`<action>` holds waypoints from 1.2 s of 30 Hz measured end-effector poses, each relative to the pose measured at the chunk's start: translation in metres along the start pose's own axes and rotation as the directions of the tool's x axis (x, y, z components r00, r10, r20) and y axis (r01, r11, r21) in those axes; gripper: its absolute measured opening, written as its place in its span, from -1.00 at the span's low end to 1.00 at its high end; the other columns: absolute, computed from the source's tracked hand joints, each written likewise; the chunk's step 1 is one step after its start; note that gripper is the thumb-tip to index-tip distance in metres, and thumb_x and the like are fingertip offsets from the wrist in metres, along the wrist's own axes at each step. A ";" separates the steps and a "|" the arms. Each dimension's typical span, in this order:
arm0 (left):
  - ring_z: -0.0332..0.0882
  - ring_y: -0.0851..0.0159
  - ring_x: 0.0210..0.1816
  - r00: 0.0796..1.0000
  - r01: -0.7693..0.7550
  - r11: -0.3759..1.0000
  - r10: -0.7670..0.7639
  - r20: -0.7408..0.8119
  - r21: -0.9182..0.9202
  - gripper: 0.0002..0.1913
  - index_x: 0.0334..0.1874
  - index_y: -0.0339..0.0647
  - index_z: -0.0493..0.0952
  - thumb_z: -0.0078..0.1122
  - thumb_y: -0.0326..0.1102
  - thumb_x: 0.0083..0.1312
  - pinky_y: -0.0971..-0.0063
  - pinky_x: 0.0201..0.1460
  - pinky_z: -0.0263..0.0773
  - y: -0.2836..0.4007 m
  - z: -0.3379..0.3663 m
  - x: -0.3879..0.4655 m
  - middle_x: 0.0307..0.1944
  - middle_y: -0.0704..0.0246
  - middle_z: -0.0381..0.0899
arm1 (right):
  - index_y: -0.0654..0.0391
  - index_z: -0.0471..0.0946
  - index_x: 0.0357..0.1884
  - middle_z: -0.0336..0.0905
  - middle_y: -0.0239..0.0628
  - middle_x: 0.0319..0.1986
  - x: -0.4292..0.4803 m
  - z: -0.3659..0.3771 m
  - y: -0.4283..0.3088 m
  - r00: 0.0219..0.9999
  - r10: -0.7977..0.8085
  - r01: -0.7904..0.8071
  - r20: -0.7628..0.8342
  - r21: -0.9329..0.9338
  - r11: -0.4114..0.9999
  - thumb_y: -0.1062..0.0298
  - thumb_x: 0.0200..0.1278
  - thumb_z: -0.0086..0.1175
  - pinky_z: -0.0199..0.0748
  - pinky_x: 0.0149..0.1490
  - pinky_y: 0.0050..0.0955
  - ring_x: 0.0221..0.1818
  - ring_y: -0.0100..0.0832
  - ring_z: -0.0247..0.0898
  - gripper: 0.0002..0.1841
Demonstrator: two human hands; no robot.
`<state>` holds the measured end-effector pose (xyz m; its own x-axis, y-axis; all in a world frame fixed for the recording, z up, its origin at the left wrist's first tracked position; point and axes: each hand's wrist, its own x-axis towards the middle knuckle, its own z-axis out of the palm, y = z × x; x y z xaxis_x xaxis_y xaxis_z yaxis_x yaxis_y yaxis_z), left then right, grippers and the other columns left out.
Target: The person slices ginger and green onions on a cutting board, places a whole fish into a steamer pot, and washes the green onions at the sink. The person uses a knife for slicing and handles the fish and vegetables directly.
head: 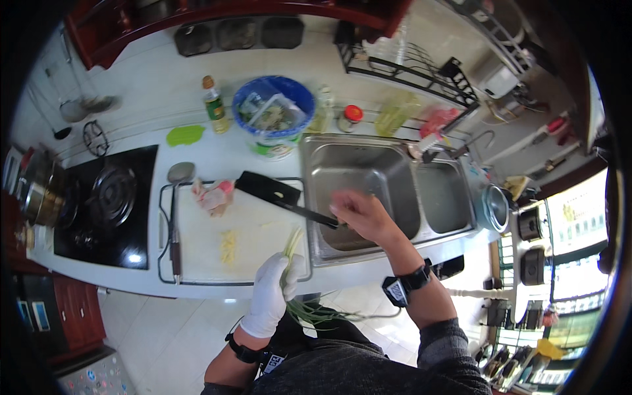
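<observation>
My left hand (271,291), in a white glove, grips a bunch of scallions (293,242). Their pale ends point up over the board, and the green leaves hang below the counter's front edge. My right hand (363,215) is bare and blurred over the large sink basin, by the handle end of a black cleaver (269,190). Whether its fingers hold anything is unclear. The cleaver lies across the upper right of a white cutting board (197,261), its handle reaching over the sink. Raw meat (214,196), possibly chicken, and pale yellow cut pieces (228,247) rest on the board.
A second knife (175,256) lies along the board's left edge. Right of the board is a double steel sink (365,158). A blue-rimmed bucket (274,133), an oil bottle (215,108) and a red-lidded jar (351,118) stand behind. The black cooktop (133,242) is at left.
</observation>
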<state>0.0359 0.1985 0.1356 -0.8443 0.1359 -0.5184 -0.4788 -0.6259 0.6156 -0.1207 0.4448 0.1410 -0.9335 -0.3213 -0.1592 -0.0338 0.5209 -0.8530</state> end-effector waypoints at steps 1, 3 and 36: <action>0.21 0.55 -0.59 0.999 0.005 1.000 -0.005 0.045 0.001 -0.64 0.06 -0.27 0.65 0.06 -0.09 0.62 0.61 -0.55 0.08 -0.002 0.009 0.008 -0.46 0.55 0.43 | 0.24 0.66 0.18 0.75 -0.30 -0.25 -0.016 -0.018 0.022 0.987 0.132 -0.147 0.094 0.164 0.976 0.14 0.46 0.37 0.61 -0.26 -0.49 -0.25 -0.50 0.67 -0.57; 0.25 0.52 -0.56 0.993 0.035 0.998 -0.030 0.116 -0.046 -0.66 0.08 -0.31 0.63 0.00 -0.17 0.61 0.60 -0.52 0.13 -0.009 0.028 0.022 -0.45 0.52 0.45 | 0.20 0.67 0.18 0.74 -0.36 -0.21 -0.046 -0.061 0.066 0.949 0.316 -0.298 -0.019 0.275 0.914 0.16 0.48 0.34 0.59 -0.30 -0.53 -0.24 -0.52 0.69 -0.61; 0.53 0.40 -0.40 1.000 0.014 0.993 -0.017 0.026 0.114 -0.78 0.09 -0.22 0.64 0.15 -0.24 0.62 0.51 -0.44 0.38 -0.124 0.265 0.286 -0.29 0.40 0.65 | 0.11 0.61 0.20 0.67 -0.37 -0.12 0.043 -0.215 0.213 0.974 0.183 -0.224 0.135 0.712 0.666 0.19 0.52 0.23 0.57 -0.19 -0.49 -0.33 -0.47 0.58 -0.66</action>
<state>-0.2102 0.5184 0.0688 -0.8418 0.1669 -0.5134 -0.5152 -0.5323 0.6717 -0.2445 0.7124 0.0596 -0.8671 -0.3245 -0.3780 0.4404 -0.1445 -0.8861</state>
